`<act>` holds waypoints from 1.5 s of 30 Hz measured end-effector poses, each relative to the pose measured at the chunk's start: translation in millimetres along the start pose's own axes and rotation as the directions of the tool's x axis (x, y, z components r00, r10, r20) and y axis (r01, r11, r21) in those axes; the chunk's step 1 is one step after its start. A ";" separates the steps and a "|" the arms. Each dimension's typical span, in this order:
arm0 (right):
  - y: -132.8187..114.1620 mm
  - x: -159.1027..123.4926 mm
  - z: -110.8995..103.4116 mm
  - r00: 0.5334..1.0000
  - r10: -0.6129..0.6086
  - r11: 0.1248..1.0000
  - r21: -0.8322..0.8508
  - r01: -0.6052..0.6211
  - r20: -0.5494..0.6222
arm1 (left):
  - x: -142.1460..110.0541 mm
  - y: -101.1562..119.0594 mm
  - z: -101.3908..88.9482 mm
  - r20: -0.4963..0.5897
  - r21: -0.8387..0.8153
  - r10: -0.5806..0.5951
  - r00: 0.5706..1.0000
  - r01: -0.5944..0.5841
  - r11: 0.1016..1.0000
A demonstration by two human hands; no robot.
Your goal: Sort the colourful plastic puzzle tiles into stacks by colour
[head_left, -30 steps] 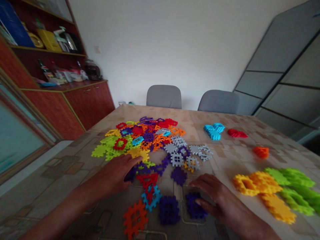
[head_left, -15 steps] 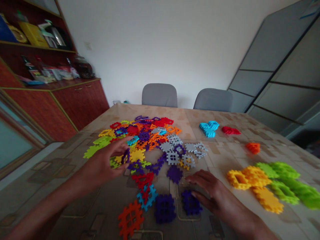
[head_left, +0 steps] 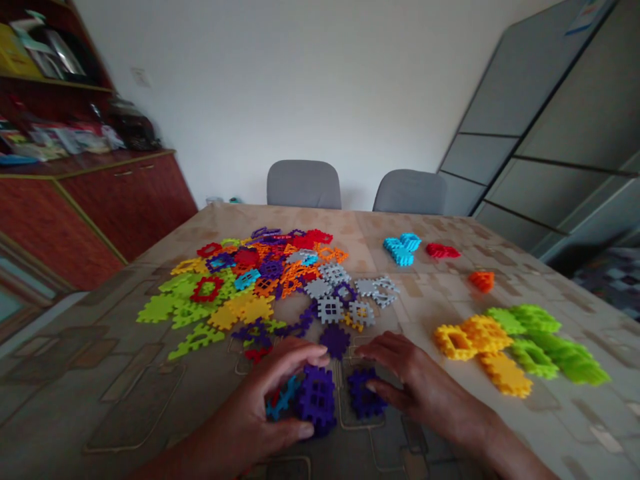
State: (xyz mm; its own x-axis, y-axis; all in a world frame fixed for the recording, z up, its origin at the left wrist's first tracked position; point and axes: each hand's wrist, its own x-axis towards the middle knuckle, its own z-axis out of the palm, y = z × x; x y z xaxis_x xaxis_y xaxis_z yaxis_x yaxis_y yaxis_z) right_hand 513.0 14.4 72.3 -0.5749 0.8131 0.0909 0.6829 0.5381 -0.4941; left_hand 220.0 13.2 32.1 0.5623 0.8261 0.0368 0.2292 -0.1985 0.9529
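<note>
My left hand [head_left: 255,393] has thumb and fingers around a purple square window tile [head_left: 317,399], which seems to lie on a small stack. Partly hidden behind that hand is a blue toothed tile [head_left: 283,399] with some red on it. My right hand [head_left: 417,377] is spread, its thumb over the edge of a purple square frame tile [head_left: 365,395] on the table; it does not lift it. A solid purple tile [head_left: 335,341] lies flat between and beyond both hands. Grey window tiles [head_left: 330,309] are just past it.
A mixed heap of toothed tiles [head_left: 273,269] spreads over the table's left and middle. Sorted stacks stand on the right: yellow [head_left: 505,375], green [head_left: 534,359], orange [head_left: 481,281], red [head_left: 443,251] and light blue [head_left: 401,249]. Two grey chairs [head_left: 304,184] stand at the far edge.
My left hand has come from the heap, with a purple piece, toward me and right to the purple window tiles. My right hand stays by the purple frame tile. The view has shifted right.
</note>
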 end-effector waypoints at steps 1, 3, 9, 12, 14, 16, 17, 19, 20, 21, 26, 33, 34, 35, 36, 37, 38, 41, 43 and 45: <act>0.2 0.6 0.4 1.000 0.003 1.000 -0.004 -0.003 0.006 | -0.2 -0.1 2.7 -0.003 0.063 0.018 1.000 -0.018 0.998; 1.1 1.7 0.8 1.000 0.002 1.000 -0.012 -0.002 0.015 | -0.1 1.4 7.0 0.006 0.180 0.040 0.999 -0.040 0.983; 1.2 0.1 0.1 0.998 0.013 1.000 -0.011 -0.012 0.061 | 1.2 3.0 8.6 0.037 0.353 0.032 0.999 -0.043 0.935; 0.1 -1.3 3.4 0.992 0.022 0.999 -0.041 -0.017 0.121 | 0.9 1.1 7.6 0.050 0.412 0.060 0.997 -0.075 0.908; 0.2 -1.9 6.5 0.988 0.024 0.999 -0.052 -0.017 0.153 | 0.7 0.4 7.3 0.071 0.447 0.059 0.996 -0.085 0.891; 1.3 -3.1 8.3 0.986 0.023 0.999 -0.045 -0.015 0.166 | 0.5 0.5 6.7 0.092 0.471 0.047 0.995 -0.085 0.878; 2.3 -4.0 8.0 0.986 0.023 0.999 -0.034 -0.018 0.165 | 0.3 0.9 6.2 0.099 0.477 0.044 0.994 -0.086 0.875; 5.0 -6.4 4.6 0.989 0.030 1.000 -0.004 -0.029 0.148 | -0.2 2.2 5.1 0.111 0.482 0.038 0.993 -0.087 0.872; 6.7 -7.6 1.7 0.991 0.035 0.999 0.012 -0.037 0.128 | -0.4 3.2 4.6 0.118 0.486 0.031 0.993 -0.085 0.870; 8.5 -8.6 -1.8 0.994 0.046 0.998 0.029 -0.049 0.101 | -0.6 4.3 4.2 0.123 0.497 0.025 0.992 -0.084 0.864; 17.1 -8.4 -15.1 0.988 0.124 0.992 0.046 -0.120 -0.094 | 1.1 11.5 5.5 0.154 0.622 -0.001 0.988 -0.097 0.777; 14.6 -4.9 -11.8 0.988 0.079 0.997 0.003 -0.079 -0.132 | 1.2 11.8 9.2 0.133 0.668 -0.027 0.991 -0.070 0.741; 13.2 -4.3 -11.6 0.989 0.081 0.997 0.001 -0.082 -0.126 | 1.0 10.4 9.6 0.128 0.669 -0.033 0.991 -0.062 0.740; 11.8 -3.8 -11.6 0.989 0.087 0.996 -0.001 -0.087 -0.120 | 1.0 9.2 10.1 0.125 0.672 -0.040 0.991 -0.055 0.739; 10.7 -3.3 -11.7 0.989 0.092 0.996 -0.001 -0.093 -0.115 | 1.3 8.4 10.7 0.127 0.675 -0.047 0.991 -0.052 0.736; 9.7 -2.9 -11.7 0.989 0.096 0.995 0.002 -0.096 -0.110 | 1.8 8.1 11.4 0.132 0.677 -0.055 0.990 -0.050 0.734; 9.0 -2.6 -11.6 0.990 0.097 0.995 0.005 -0.097 -0.107 | 2.5 8.2 11.9 0.136 0.680 -0.064 0.989 -0.046 0.732; 6.9 -2.3 -10.2 0.991 0.094 0.995 0.025 -0.092 -0.098 | 3.2 10.4 8.9 0.144 0.682 -0.076 0.987 -0.043 0.730; 4.1 -2.0 -7.7 0.992 0.088 0.996 0.039 -0.085 -0.087 | 1.4 11.5 -0.5 0.159 0.673 -0.069 0.985 -0.056 0.738; -1.3 -0.8 -3.3 0.994 0.074 0.996 0.050 -0.070 -0.080 | -1.8 11.9 -16.5 0.169 0.659 -0.064 0.983 -0.064 0.749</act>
State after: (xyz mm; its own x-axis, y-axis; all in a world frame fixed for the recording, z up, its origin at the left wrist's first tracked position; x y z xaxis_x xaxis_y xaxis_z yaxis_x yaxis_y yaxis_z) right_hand 514.1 13.7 75.8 -0.4851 0.8657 0.1231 0.6980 0.4682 -0.5418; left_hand 208.6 18.0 48.4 0.6728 0.7359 -0.0762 0.6591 -0.5494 0.5135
